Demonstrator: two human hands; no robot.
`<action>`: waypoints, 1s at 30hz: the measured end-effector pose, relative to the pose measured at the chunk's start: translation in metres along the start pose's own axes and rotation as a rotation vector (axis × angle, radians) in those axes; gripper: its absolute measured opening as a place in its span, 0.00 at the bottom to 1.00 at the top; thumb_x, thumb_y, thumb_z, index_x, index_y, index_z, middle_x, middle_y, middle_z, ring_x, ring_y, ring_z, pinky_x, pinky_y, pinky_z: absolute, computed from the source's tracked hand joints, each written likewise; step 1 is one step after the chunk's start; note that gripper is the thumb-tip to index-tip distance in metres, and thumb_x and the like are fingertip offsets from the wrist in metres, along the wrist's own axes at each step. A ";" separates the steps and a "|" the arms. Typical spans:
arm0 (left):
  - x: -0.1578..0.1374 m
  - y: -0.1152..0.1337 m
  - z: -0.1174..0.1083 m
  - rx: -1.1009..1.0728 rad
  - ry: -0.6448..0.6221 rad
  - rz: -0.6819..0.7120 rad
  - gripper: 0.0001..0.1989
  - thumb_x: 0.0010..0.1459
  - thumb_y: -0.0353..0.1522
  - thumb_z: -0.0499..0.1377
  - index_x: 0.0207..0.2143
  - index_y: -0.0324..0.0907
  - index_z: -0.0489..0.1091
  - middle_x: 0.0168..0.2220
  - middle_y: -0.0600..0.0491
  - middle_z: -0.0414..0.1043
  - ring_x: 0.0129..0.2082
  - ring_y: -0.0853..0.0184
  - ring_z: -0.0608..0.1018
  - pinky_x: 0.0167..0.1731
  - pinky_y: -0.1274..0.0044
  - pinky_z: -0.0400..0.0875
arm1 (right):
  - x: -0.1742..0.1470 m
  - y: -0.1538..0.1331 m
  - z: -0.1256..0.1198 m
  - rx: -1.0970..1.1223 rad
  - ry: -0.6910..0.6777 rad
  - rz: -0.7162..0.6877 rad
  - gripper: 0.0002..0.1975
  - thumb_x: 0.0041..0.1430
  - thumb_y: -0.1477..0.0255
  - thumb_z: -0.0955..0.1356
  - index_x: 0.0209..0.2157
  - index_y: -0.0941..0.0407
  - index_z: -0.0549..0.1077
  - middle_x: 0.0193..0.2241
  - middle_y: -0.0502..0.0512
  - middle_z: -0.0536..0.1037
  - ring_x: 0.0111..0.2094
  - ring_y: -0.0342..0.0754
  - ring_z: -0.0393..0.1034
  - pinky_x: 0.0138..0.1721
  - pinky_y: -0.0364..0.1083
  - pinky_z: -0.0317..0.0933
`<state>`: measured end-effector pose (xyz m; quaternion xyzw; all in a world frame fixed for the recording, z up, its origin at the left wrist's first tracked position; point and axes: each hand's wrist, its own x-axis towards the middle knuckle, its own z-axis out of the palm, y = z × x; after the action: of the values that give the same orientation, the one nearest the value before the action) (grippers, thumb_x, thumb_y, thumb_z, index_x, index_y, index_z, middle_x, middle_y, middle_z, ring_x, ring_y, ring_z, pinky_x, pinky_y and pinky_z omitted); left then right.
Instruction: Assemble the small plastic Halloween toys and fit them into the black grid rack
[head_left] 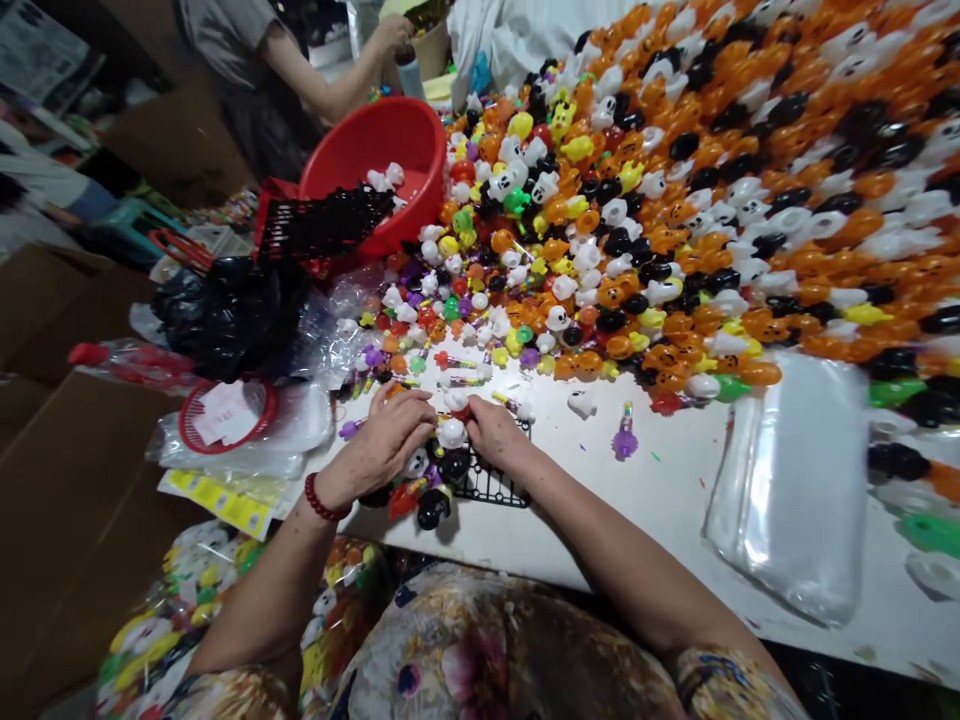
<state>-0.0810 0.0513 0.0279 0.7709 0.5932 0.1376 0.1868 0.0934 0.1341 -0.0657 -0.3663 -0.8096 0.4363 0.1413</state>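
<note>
My left hand (394, 437), with a red bead bracelet (327, 500) at the wrist, rests bent over small plastic toys at the left of a black grid tray (491, 480). Its fingers are apart and I see nothing held in them. My right hand (495, 432) reaches over the tray, its thumb and fingers closed on a small toy partly hidden by them, with a bit of red showing. A white ball-shaped toy (451, 433) sits between the hands. Below it are a black toy (433, 508) and a red-orange toy (406, 497).
A large heap of orange, white and black toys (697, 200) covers the table's far and right sides. Clear plastic bags (787, 490) lie at right. At left are a red tub (420, 140), black bag (225, 310) and red basket (262, 420). Another person (255, 80) stands behind.
</note>
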 end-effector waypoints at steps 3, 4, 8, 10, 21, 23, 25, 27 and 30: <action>-0.001 -0.001 0.000 -0.011 -0.003 0.003 0.13 0.68 0.36 0.44 0.42 0.46 0.67 0.42 0.51 0.76 0.56 0.61 0.71 0.65 0.56 0.45 | -0.001 0.000 0.003 -0.017 0.020 -0.022 0.09 0.57 0.82 0.62 0.36 0.55 0.68 0.32 0.54 0.76 0.32 0.47 0.67 0.34 0.42 0.55; -0.001 -0.001 0.000 -0.013 -0.004 0.003 0.13 0.68 0.36 0.44 0.42 0.45 0.66 0.42 0.51 0.75 0.56 0.61 0.70 0.65 0.56 0.45 | -0.001 0.000 0.004 -0.018 0.033 -0.029 0.09 0.56 0.82 0.62 0.35 0.55 0.67 0.32 0.53 0.75 0.32 0.47 0.66 0.34 0.42 0.55; -0.001 -0.001 0.000 -0.025 -0.008 -0.009 0.13 0.67 0.36 0.43 0.43 0.45 0.66 0.44 0.49 0.75 0.57 0.61 0.70 0.65 0.56 0.45 | 0.002 0.003 0.007 0.011 0.073 -0.091 0.07 0.55 0.80 0.63 0.33 0.54 0.67 0.31 0.52 0.74 0.31 0.47 0.65 0.34 0.42 0.55; -0.002 -0.001 0.000 -0.036 -0.005 -0.015 0.13 0.67 0.36 0.43 0.44 0.44 0.66 0.45 0.48 0.75 0.57 0.61 0.70 0.65 0.56 0.45 | 0.003 0.004 0.008 0.024 0.074 -0.124 0.06 0.55 0.79 0.63 0.33 0.54 0.67 0.31 0.52 0.74 0.32 0.47 0.65 0.34 0.43 0.56; -0.003 -0.009 0.006 0.025 0.142 0.046 0.16 0.68 0.39 0.43 0.45 0.43 0.66 0.49 0.45 0.73 0.53 0.61 0.72 0.63 0.58 0.54 | 0.003 -0.001 0.008 -0.064 0.004 -0.090 0.07 0.57 0.78 0.65 0.37 0.54 0.70 0.36 0.54 0.77 0.37 0.49 0.69 0.38 0.43 0.60; -0.003 -0.013 0.008 0.072 0.222 0.076 0.16 0.67 0.40 0.44 0.46 0.44 0.67 0.49 0.45 0.73 0.54 0.59 0.72 0.62 0.57 0.55 | 0.003 -0.006 0.005 -0.074 -0.010 -0.071 0.07 0.58 0.78 0.65 0.38 0.54 0.70 0.37 0.54 0.77 0.39 0.49 0.70 0.40 0.44 0.61; -0.004 -0.012 0.008 0.113 0.312 0.119 0.15 0.67 0.39 0.46 0.49 0.45 0.67 0.51 0.45 0.72 0.55 0.57 0.72 0.62 0.55 0.55 | 0.002 -0.011 0.001 -0.095 0.000 -0.047 0.08 0.57 0.79 0.66 0.38 0.55 0.71 0.38 0.54 0.78 0.40 0.50 0.71 0.41 0.45 0.62; -0.008 0.000 0.008 0.131 0.396 0.162 0.15 0.66 0.37 0.48 0.52 0.46 0.65 0.54 0.45 0.70 0.57 0.56 0.70 0.63 0.55 0.54 | -0.003 -0.014 -0.002 -0.121 0.031 -0.031 0.10 0.56 0.79 0.67 0.40 0.55 0.72 0.39 0.55 0.79 0.41 0.50 0.72 0.43 0.45 0.63; -0.023 0.038 0.013 0.070 0.444 0.231 0.18 0.64 0.33 0.51 0.57 0.49 0.62 0.59 0.46 0.66 0.62 0.56 0.66 0.64 0.58 0.57 | -0.023 -0.008 -0.009 -0.093 0.164 -0.083 0.14 0.58 0.77 0.68 0.47 0.54 0.72 0.44 0.57 0.78 0.45 0.50 0.71 0.49 0.48 0.64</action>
<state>-0.0488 0.0192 0.0339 0.7903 0.5322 0.3034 0.0080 0.1108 0.1203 -0.0522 -0.3728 -0.8293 0.3607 0.2079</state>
